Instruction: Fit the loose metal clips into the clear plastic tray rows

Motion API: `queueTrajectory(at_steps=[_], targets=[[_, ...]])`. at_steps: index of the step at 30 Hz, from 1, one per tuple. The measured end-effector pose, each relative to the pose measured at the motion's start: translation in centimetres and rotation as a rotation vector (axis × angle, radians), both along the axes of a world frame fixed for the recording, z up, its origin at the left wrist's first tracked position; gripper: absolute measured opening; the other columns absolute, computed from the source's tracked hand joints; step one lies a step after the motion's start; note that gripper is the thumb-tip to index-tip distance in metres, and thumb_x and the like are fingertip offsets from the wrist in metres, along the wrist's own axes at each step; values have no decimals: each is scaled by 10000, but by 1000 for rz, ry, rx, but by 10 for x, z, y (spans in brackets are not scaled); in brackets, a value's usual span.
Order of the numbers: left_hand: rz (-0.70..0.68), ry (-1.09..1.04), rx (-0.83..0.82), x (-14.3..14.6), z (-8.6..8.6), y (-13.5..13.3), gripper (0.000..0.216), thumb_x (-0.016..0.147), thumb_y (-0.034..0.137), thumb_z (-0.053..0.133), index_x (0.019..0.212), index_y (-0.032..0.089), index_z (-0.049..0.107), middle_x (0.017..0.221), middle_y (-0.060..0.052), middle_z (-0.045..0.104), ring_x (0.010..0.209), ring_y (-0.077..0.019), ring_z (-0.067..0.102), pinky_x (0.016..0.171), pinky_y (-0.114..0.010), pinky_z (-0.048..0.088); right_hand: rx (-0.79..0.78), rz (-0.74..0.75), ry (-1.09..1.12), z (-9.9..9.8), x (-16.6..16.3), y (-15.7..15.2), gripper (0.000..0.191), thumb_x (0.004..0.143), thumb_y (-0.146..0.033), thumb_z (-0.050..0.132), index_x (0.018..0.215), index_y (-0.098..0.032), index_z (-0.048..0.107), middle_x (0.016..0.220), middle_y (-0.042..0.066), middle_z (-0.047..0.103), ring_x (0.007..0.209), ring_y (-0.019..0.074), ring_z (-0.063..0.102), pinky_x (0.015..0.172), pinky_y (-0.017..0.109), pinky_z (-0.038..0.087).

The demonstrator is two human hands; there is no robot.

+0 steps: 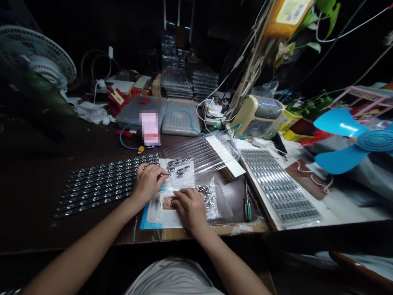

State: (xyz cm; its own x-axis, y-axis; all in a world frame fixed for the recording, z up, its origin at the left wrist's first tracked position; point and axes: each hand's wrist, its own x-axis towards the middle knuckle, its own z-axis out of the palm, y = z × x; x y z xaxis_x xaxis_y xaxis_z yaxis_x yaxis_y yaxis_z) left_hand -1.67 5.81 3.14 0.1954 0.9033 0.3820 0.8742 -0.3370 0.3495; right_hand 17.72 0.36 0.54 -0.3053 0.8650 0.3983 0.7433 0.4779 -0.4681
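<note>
My left hand (148,181) rests at the right end of a long tray of small metal parts (101,186), its fingers curled with the fingertips pinched at the tray's edge; what they hold is too small to name. My right hand (189,205) lies palm down on a clear bag of loose metal parts (209,197), fingers bent and together. Just beyond the hands, a few metal parts (179,167) lie in rows on a white sheet. A clear ridged plastic tray (204,155) stands behind them.
A filled tray of metal parts (278,189) sits on a board at the right, with a screwdriver (247,203) beside it. Stacked trays (178,84), a blue cable (129,131), a beige device (258,116), a white fan (39,61) and a blue fan (356,137) ring the bench.
</note>
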Motion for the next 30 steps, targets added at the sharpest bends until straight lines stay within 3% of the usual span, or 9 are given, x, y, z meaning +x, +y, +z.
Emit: queueTrajectory(at_steps=[6, 9, 15, 24, 30], targets=[[-125, 89, -60, -15, -8, -65, 72, 868, 230, 574, 835, 225, 638, 858, 1, 701, 871, -192, 604, 951, -409, 292, 13, -121, -201, 3, 34, 4, 247, 806, -300, 709, 1046, -266, 662, 1012, 51, 662, 913, 242, 524, 748, 354, 328], [-75, 84, -40, -11, -18, -80, 86, 875, 231, 566, 923, 228, 638, 930, -19, 705, 912, -207, 599, 914, -400, 314, 2, -111, -210, -2, 37, 4, 91, 834, -276, 680, 923, -255, 679, 940, 38, 663, 870, 216, 529, 725, 336, 329], [32, 66, -77, -6, -22, -81, 114, 859, 294, 597, 941, 233, 647, 942, -24, 696, 890, -223, 597, 819, -376, 351, 30, -113, -87, -13, 34, 3, 48, 854, -266, 660, 890, -256, 690, 915, 15, 661, 872, 185, 538, 740, 313, 350], [45, 8, -185, -3, -14, -77, 94, 829, 270, 639, 915, 264, 677, 946, 8, 711, 868, -216, 610, 776, -356, 365, 46, -130, -15, -19, 37, 2, 106, 882, -258, 616, 936, -267, 707, 898, 25, 668, 854, 189, 552, 740, 316, 372], [4, -114, -156, 5, -17, -73, 123, 835, 337, 626, 910, 282, 707, 918, 0, 709, 865, -201, 617, 787, -347, 382, 44, -130, -1, -17, 36, 2, 107, 878, -249, 618, 939, -250, 706, 906, 34, 668, 855, 186, 559, 758, 314, 391]])
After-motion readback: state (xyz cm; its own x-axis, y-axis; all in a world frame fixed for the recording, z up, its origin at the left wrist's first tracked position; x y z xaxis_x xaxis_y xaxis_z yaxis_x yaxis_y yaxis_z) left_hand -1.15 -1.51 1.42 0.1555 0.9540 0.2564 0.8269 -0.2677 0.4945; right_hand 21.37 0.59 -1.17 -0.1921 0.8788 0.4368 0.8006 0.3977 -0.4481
